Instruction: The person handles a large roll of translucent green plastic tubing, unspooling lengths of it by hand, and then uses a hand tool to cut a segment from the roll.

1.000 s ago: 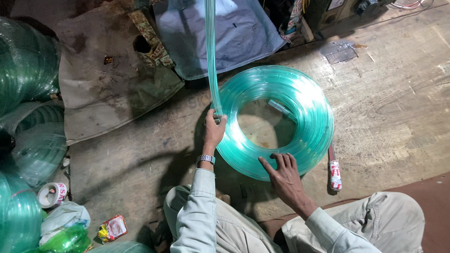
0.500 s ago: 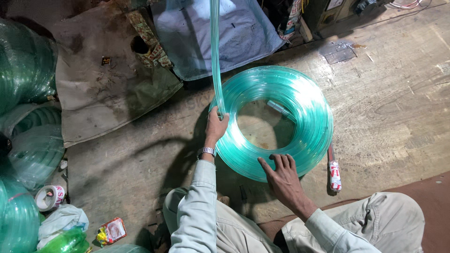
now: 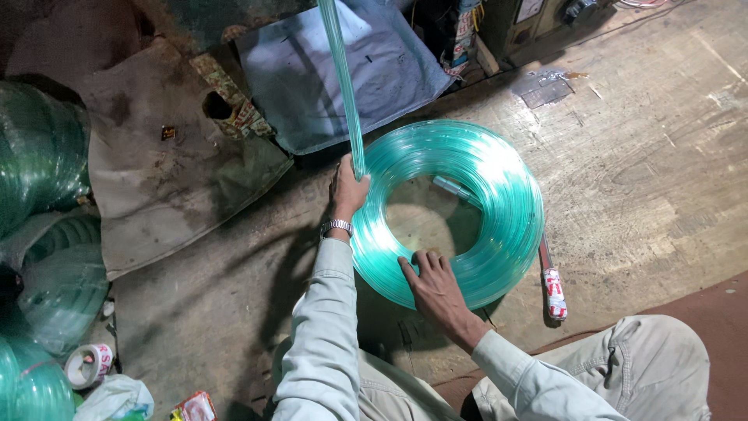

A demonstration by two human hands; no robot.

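Observation:
A flat coil of clear green hose [image 3: 499, 195] lies on the worn wooden floor in front of me. A single strand of the hose [image 3: 343, 78] runs from the coil's left edge up and out of the top of the view. My left hand [image 3: 347, 191], with a metal watch on the wrist, grips that strand where it meets the coil. My right hand [image 3: 432, 284] lies flat with spread fingers on the near rim of the coil. I sit on the floor, my knees in light trousers at the bottom.
More green hose coils in plastic wrap [image 3: 39, 164] are stacked at the left. A dirty cloth [image 3: 171, 187] and a bluish sheet [image 3: 351, 70] lie behind. A tape roll [image 3: 86, 365] sits bottom left, and a small tool with a red-white wrapped handle [image 3: 553, 288] lies right of the coil.
The view has shifted slightly and the strand now leans more to the left at the top. My left hand has slid a little along the coil's left edge; my right hand stays pressed on the near rim.

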